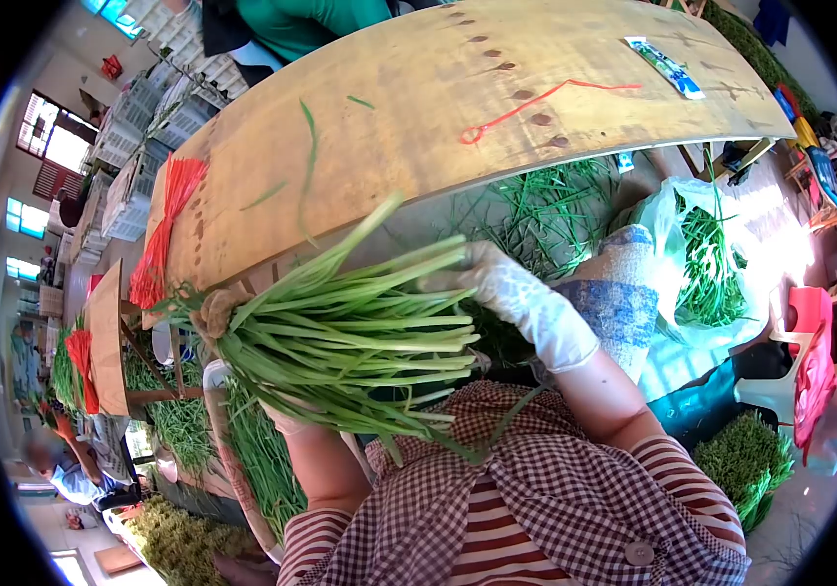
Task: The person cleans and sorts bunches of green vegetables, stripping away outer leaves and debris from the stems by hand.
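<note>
A large bunch of long green stalks (360, 327) lies across my lap side, its pale cut ends pointing right. My left hand (218, 311), in a brownish glove, is closed round the leafy end of the bunch; the stalks cover part of the hand and forearm. My right hand (482, 273), in a white glove, is at the cut ends near the upper right of the bunch. Its fingertips are pale and blurred against the stalks, so their grip is unclear.
Ahead is a wooden table (389, 107) with red ties (166, 234), a red string (535, 102) and a blue-white packet (665, 68). A bag of greens (709, 259) stands right, a basket of stalks (257, 459) lower left. Other people are at the far side and left.
</note>
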Motion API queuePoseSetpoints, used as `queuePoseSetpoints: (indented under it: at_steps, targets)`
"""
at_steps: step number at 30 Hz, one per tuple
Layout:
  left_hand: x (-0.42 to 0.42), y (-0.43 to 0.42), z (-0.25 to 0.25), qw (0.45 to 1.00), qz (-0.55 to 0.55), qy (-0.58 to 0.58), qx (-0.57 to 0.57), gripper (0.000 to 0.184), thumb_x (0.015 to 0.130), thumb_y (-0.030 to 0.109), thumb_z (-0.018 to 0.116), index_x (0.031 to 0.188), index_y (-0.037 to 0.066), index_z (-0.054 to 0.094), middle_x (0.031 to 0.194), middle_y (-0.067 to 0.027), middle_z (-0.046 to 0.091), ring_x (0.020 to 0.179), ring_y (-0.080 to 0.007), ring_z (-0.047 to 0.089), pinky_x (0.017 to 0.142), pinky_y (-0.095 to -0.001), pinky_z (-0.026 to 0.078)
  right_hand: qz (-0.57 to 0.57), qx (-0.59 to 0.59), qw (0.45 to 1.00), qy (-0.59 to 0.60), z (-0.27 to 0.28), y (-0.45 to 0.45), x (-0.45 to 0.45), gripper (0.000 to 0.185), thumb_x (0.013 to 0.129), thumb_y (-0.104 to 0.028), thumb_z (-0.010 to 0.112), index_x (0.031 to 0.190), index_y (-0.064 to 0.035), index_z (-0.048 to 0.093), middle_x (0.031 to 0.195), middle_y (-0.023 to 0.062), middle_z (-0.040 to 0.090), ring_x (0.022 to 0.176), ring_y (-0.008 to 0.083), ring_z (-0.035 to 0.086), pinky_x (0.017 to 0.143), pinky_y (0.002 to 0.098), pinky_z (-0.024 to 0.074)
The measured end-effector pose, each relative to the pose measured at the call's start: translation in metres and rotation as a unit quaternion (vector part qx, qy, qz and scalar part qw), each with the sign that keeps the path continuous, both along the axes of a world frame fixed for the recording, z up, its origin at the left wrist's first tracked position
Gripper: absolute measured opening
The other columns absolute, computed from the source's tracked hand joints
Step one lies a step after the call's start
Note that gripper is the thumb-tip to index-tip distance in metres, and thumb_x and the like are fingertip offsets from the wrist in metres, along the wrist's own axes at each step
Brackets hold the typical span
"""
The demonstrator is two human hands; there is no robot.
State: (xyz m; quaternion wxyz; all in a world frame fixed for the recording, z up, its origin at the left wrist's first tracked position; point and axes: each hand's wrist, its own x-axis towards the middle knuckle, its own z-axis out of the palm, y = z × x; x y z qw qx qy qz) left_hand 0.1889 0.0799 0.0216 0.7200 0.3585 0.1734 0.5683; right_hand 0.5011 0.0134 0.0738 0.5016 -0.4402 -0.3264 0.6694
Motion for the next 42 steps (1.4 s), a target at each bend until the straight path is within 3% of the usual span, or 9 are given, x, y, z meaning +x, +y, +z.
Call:
queuePoseSetpoints:
  at_steps: [8,12,14,16,18,23,35,37,42]
  targets:
    - [0.001,0.016,0.028,0.971,0.180,0.138,0.077,0.050,0.096,0.028,0.048,0.136,0.001,0.040,0.132,-0.0173,0.048,0.112,-0.0276,0.055,0.094,-0.0397,0.048,-0.062,0.109,0.992,-0.008,-0.004,-0.027,0.013,0.020,0.089,-0.015,0.064,0.102,0.0002,0.068,0.092,0.0066,0.069,0.081,0.0114,0.062,0.077,0.0254,0.0497]
    - [-0.012,0.034,0.042,0.943,0.244,0.216,0.067,0.046,0.097,0.029,0.044,0.134,0.001,0.042,0.128,-0.0167,0.052,0.109,-0.0266,0.057,0.092,-0.0388,0.051,-0.151,0.307,0.898,0.276,-0.013,-0.052,0.069,0.015,0.086,-0.016,0.068,0.093,-0.0025,0.068,0.085,0.0094,0.067,0.075,0.0197,0.065,0.070,0.0361,0.0553]
    - [-0.009,0.040,0.050,0.951,0.222,0.210,0.039,0.040,0.099,0.029,0.039,0.129,0.003,0.045,0.124,-0.0142,0.054,0.108,-0.0247,0.057,0.093,-0.0379,0.050,-0.267,0.252,0.930,-0.010,-0.018,-0.058,0.076,0.014,0.086,-0.010,0.067,0.097,-0.0016,0.069,0.091,0.0117,0.069,0.074,0.0187,0.066,0.070,0.0330,0.0562]
    - [0.000,0.047,0.058,0.975,0.174,0.136,-0.004,0.035,0.101,0.030,0.035,0.120,0.005,0.051,0.118,-0.0113,0.058,0.105,-0.0233,0.058,0.095,-0.0381,0.048,-0.280,0.258,0.846,-0.374,-0.016,-0.038,0.058,0.014,0.087,-0.007,0.066,0.099,-0.0009,0.069,0.094,0.0125,0.070,0.075,0.0164,0.066,0.070,0.0300,0.0561]
    - [0.005,0.051,0.055,0.988,0.138,0.066,-0.020,0.030,0.101,0.029,0.036,0.109,0.008,0.056,0.111,-0.0082,0.060,0.103,-0.0223,0.058,0.098,-0.0395,0.045,-0.210,0.110,0.968,-0.086,0.005,-0.042,0.037,0.016,0.084,-0.005,0.068,0.099,-0.0012,0.071,0.097,0.0101,0.071,0.078,0.0102,0.066,0.069,0.0214,0.0533]
    - [0.040,0.036,0.077,0.995,0.066,-0.043,-0.069,0.027,0.100,0.033,0.042,0.085,0.015,0.056,0.093,-0.0038,0.062,0.095,-0.0221,0.057,0.092,-0.0393,0.045,-0.138,0.189,0.862,-0.450,0.034,-0.015,0.003,0.048,0.070,-0.043,0.080,0.092,-0.0019,0.070,0.088,0.0178,0.066,0.083,0.0330,0.063,0.078,0.0376,0.0497]
    - [0.058,0.033,0.089,0.988,0.135,-0.036,-0.072,0.025,0.098,0.029,0.046,0.080,0.014,0.054,0.082,0.0006,0.058,0.089,-0.0183,0.057,0.093,-0.0373,0.044,-0.125,0.277,0.920,-0.249,-0.003,-0.018,0.003,0.022,0.079,-0.011,0.073,0.101,-0.0080,0.072,0.108,0.0118,0.062,0.105,0.0279,0.058,0.089,0.0349,0.0486]
    - [0.052,0.036,0.092,0.989,0.121,-0.037,-0.071,0.027,0.099,0.030,0.043,0.079,0.015,0.053,0.082,0.0006,0.058,0.090,-0.0181,0.057,0.093,-0.0370,0.044,-0.109,0.253,0.961,-0.039,-0.001,-0.029,0.024,0.019,0.083,-0.004,0.068,0.101,-0.0052,0.071,0.105,0.0098,0.066,0.102,0.0241,0.062,0.091,0.0348,0.0494]
    - [0.024,0.045,0.076,0.998,0.056,-0.019,-0.020,0.026,0.102,0.024,0.034,0.105,0.009,0.055,0.098,-0.0031,0.062,0.091,-0.0169,0.061,0.090,-0.0359,0.051,-0.199,0.149,0.937,-0.245,0.017,-0.037,0.051,0.029,0.080,-0.008,0.072,0.109,-0.0052,0.069,0.115,0.0117,0.065,0.106,0.0207,0.061,0.094,0.0324,0.0475]
